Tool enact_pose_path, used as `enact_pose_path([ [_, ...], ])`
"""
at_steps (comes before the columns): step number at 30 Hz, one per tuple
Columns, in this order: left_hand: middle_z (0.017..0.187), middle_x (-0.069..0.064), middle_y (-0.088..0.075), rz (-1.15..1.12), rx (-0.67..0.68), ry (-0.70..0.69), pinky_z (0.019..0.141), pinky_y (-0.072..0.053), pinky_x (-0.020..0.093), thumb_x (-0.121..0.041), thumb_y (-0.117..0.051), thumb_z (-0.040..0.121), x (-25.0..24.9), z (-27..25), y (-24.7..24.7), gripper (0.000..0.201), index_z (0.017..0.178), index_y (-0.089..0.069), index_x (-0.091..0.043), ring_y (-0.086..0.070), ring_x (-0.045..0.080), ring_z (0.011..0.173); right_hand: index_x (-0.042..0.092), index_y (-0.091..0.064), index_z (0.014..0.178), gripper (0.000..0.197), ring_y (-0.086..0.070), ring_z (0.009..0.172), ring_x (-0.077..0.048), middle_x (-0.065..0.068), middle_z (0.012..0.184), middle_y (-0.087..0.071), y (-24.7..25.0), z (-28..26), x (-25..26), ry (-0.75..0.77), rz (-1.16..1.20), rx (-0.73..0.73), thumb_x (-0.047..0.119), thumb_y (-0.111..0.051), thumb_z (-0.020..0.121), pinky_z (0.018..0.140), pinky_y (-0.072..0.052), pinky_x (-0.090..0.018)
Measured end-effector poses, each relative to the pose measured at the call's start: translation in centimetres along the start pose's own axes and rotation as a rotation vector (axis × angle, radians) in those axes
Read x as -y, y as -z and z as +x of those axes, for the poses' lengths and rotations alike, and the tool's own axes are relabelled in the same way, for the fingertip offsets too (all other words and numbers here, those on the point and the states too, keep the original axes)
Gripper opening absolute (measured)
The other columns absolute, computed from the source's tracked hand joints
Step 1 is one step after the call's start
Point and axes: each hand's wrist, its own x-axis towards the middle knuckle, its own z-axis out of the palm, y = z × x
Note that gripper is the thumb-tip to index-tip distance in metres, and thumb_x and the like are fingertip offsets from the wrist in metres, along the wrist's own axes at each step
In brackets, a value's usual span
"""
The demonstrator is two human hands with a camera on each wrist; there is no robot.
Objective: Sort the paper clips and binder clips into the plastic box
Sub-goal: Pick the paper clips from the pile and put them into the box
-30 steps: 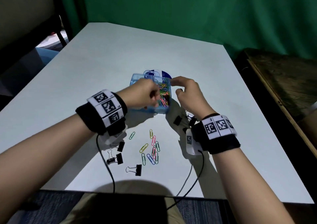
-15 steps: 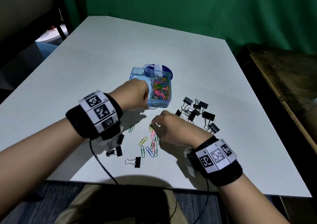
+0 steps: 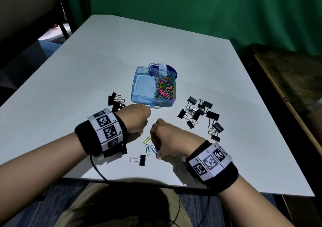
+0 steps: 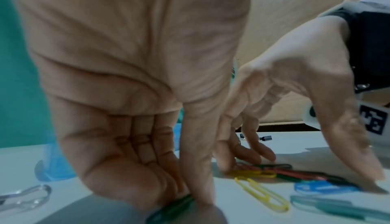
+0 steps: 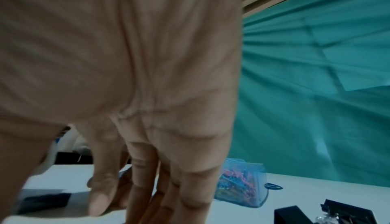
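Fingers [image 4: 190,169] pinching green paper clip [image 4: 171,209]

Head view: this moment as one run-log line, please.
left hand pinches green paper clip | right hand touches clip pile | plastic box one side empty

White rectangular tabletop [image 3: 122,56] fills the middle of the head view. Green fabric backdrop [image 3: 209,9] hangs behind its far edge. Dark worn wooden surface [image 3: 287,80] sits just right of the tabletop. Dark chair frame [image 3: 64,26] stands at far left.
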Motion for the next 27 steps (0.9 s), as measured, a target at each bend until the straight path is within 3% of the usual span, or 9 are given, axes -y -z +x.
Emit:
enact_pose_path([
  [4,0.095,0.013,-0.068,-0.041,-0.004,-0.035,0.069,-0.048,0.029,-0.005,-0.071,0.073,0.0,0.4,-0.3,0.015,0.087,-0.067,-0.008,-0.065,0.029,0.092,0.002,-0.060,0.101,0.023,-0.058,0.093,-0.035,-0.015,0.108,-0.052,-0.6,0.0,0.3,0.029,-0.024,-0.132,0.002,-0.061,0.078,0.068,-0.042,-0.034],
  [7,0.083,0.006,-0.063,-0.045,0.023,-0.038,0.067,-0.047,0.028,-0.013,-0.076,0.071,0.4,0.3,-0.1,0.015,0.082,-0.068,-0.010,-0.064,0.025,0.088,0.002,-0.065,0.096,0.021,-0.059,0.095,-0.036,-0.018,0.103,-0.060,-0.3,0.3,0.0,0.010,0.001,-0.158,-0.001,-0.051,0.081,0.071,-0.046,-0.036],
  [10,0.077,0.003,-0.066,-0.037,0.051,-0.016,0.067,-0.051,0.030,-0.020,-0.081,0.066,1.1,0.1,0.4,0.018,0.074,-0.068,-0.011,-0.066,0.024,0.083,0.002,-0.064,0.093,0.018,-0.061,0.092,-0.037,-0.020,0.101,-0.062,0.2,0.7,-0.4,-0.029,0.016,-0.164,-0.002,-0.053,0.079,0.068,-0.049,-0.036],
  [13,0.073,0.001,-0.064,-0.028,0.040,0.012,0.063,-0.048,0.028,-0.015,-0.080,0.065,1.5,-0.2,0.5,0.017,0.066,-0.063,-0.016,-0.067,0.024,0.081,-0.002,-0.062,0.093,0.014,-0.061,0.092,-0.037,-0.023,0.101,-0.062,0.8,1.0,-0.9,-0.070,0.025,-0.164,-0.001,-0.054,0.081,0.062,-0.038,-0.031],
  [17,0.087,0.005,-0.072,-0.056,0.024,0.007,0.069,-0.051,0.029,-0.009,-0.075,0.069,1.6,-0.2,0.1,0.012,0.080,-0.071,-0.012,-0.067,0.024,0.085,0.001,-0.064,0.087,0.010,-0.063,0.089,-0.035,-0.022,0.097,-0.065,1.4,0.8,-1.4,-0.095,0.081,-0.165,-0.001,-0.062,0.077,0.056,-0.037,-0.026],
  [21,0.085,0.006,-0.072,-0.080,0.058,-0.018,0.068,-0.052,0.029,-0.005,-0.073,0.069,1.6,0.2,0.1,0.011,0.078,-0.070,-0.011,-0.068,0.024,0.083,0.004,-0.062,0.085,0.007,-0.062,0.083,-0.033,-0.020,0.096,-0.066,1.3,1.1,-1.6,-0.114,0.072,-0.105,0.001,-0.062,0.079,0.050,-0.039,-0.027],
  [24,0.073,0.004,-0.068,-0.061,0.071,-0.060,0.065,-0.052,0.029,-0.002,-0.071,0.068,1.5,0.5,0.3,0.012,0.068,-0.067,-0.013,-0.068,0.022,0.078,0.002,-0.063,0.089,0.010,-0.062,0.088,-0.034,-0.020,0.099,-0.065,1.1,1.2,-1.9,-0.106,0.055,-0.097,0.001,-0.061,0.080,0.053,-0.040,-0.028],
  [27,0.062,-0.002,-0.060,-0.047,0.061,-0.096,0.063,-0.051,0.028,0.000,-0.068,0.068,1.5,0.6,0.6,0.022,0.058,-0.058,-0.018,-0.065,0.021,0.073,0.002,-0.066,0.086,0.007,-0.061,0.082,-0.030,-0.016,0.091,-0.065,1.5,1.0,-2.1,-0.070,0.031,-0.123,0.002,-0.063,0.079,0.059,-0.044,-0.029],
])
